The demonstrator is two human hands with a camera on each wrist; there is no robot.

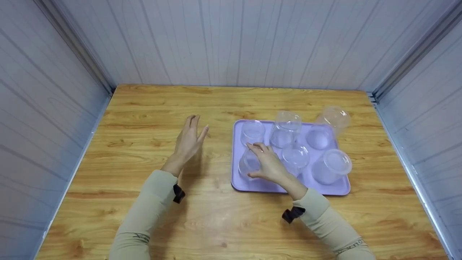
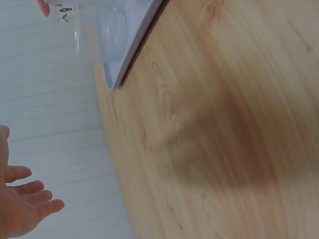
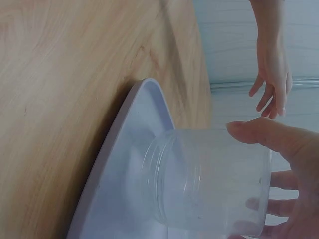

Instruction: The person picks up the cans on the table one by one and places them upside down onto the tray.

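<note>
My right hand (image 1: 269, 164) reaches over the purple tray (image 1: 236, 184) and grips a clear plastic jar (image 3: 214, 181) at its front left corner. The thumb lies along one side and the fingers wrap the other, partly seen through the wall. The jar's threaded end faces down onto the tray. My left hand (image 1: 187, 142) hovers above the table, left of the tray, with fingers extended and holding nothing. In the left wrist view, fingers of the left hand (image 2: 22, 204) show at the left edge.
More clear jars stand on the tray: back left (image 1: 252, 131), back middle (image 1: 285, 131), front middle (image 1: 296, 159), front right (image 1: 332, 166) and back right (image 1: 319, 137). The back middle and back right ones look taller; stacking is unclear. White panel walls (image 1: 223, 43) enclose the wooden table (image 1: 144, 119).
</note>
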